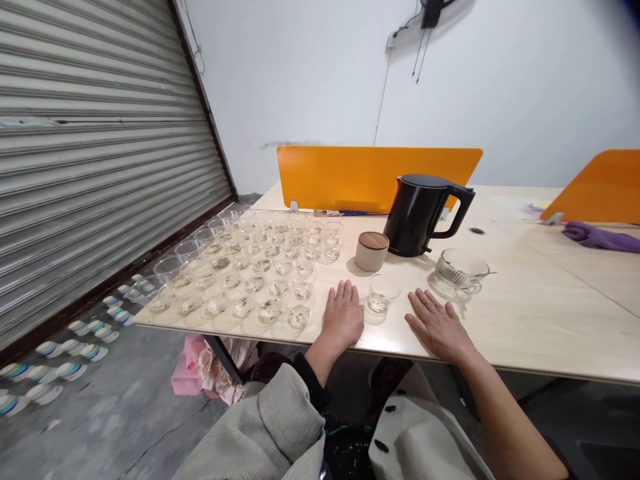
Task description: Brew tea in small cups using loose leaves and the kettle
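My left hand (343,315) lies flat, palm down, on the pale wooden table (525,327) near its front edge. My right hand (438,323) rests flat there too, fingers stretched out. Between them stands a small clear glass cup (379,303) with dark bits in its bottom; neither hand grips it. Behind it sits a cream canister (371,255) with a wooden lid. Further back is a black electric kettle (415,217), handle to the right. A ribbed glass pitcher (457,270) stands beyond my right hand.
Rows of similar clear cups (261,265) cover the table's left part. An orange divider (350,173) stands at the back, a purple cloth (600,237) at the far right. Several small tubs (73,370) stand on the floor by the roller shutter (100,133).
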### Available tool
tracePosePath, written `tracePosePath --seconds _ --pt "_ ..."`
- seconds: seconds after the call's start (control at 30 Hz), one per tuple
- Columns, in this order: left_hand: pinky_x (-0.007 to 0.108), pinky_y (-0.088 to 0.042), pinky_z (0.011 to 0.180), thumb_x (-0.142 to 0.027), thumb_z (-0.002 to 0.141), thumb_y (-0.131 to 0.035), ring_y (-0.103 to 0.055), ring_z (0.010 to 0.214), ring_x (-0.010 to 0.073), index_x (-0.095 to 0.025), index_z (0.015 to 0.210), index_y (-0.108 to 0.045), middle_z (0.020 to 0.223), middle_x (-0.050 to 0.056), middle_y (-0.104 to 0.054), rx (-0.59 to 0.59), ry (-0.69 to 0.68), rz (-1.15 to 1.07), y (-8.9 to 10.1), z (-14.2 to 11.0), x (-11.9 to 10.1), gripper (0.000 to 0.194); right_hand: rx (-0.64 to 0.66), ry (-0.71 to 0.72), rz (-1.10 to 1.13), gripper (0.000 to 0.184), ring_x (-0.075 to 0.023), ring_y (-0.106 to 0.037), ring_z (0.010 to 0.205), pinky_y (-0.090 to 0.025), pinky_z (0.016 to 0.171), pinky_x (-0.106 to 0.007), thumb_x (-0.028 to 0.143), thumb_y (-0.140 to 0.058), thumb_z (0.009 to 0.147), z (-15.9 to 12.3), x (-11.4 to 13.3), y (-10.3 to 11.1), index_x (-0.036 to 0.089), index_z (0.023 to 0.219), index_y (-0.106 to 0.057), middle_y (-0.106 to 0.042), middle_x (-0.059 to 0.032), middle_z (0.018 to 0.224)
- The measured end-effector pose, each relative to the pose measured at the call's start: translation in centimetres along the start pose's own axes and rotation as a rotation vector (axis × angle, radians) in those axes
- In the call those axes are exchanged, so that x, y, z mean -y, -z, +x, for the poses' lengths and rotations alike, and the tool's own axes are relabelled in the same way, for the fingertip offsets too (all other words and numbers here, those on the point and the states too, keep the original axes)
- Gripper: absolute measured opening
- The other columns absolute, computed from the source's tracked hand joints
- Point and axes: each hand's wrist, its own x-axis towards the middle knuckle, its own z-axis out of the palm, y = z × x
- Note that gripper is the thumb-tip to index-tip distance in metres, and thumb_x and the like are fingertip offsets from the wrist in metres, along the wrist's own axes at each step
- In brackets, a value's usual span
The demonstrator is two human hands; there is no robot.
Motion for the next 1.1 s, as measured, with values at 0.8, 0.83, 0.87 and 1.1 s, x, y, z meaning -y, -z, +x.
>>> tracePosePath --seconds 0.8,0.83,0.87,1.1 --pt "0.049 -0.022 0.131 -0.037 0.107 -0.03 -0.023 0.16 0.0298 -0.006 0.159 -0.037 0.17 0.016 -0.03 -0.048 0.023 -0.014 0.2 -0.8 -0.5 0.06 -0.266 -0.054 0.864 0.087 -0.0362 -0.058 0.135 -0.045 0.114 -0.052 0.072 -0.066 0.082 2.6 6.3 1.8 0.019 0.148 -0.048 -0.062 -0.0182 0.145" --pt "0.048 -0.022 0.131 -0.037 0.107 -0.031 -0.023 0.16 0.0299 -0.006 0.159 -0.037 0.17 0.016 -0.03 -0.051 0.022 -0.017 0.2 -1.2 -0.6 0.06 -0.275 -0.063 0.899 0.086 -0.0359 -0.06 0.133 -0.046 0.113 -0.051 0.07 -0.068 0.081 2.8 6.6 1.8 0.019 0.147 -0.048 -0.063 -0.0183 0.143" --pt "0.048 -0.022 0.131 -0.038 0.108 -0.032 -0.023 0.16 0.0301 -0.006 0.159 -0.037 0.17 0.017 -0.03 -0.054 0.02 -0.021 0.3 -1.8 -0.6 0.061 -0.283 -0.069 0.93 0.085 -0.0356 -0.062 0.131 -0.046 0.112 -0.052 0.069 -0.07 0.08 3.0 6.8 1.8 0.019 0.145 -0.05 -0.065 -0.0184 0.14" --pt "0.047 -0.028 0.13 -0.043 0.107 -0.039 -0.03 0.157 0.0302 -0.006 0.156 -0.043 0.167 0.016 -0.036 -0.118 -0.035 -0.012 -0.3 -4.9 -0.4 0.061 -0.257 -0.119 1.108 0.076 -0.0329 -0.07 0.11 -0.058 0.092 -0.048 0.065 -0.08 0.071 5.1 8.4 2.3 0.019 0.128 -0.058 -0.07 -0.0186 0.127"
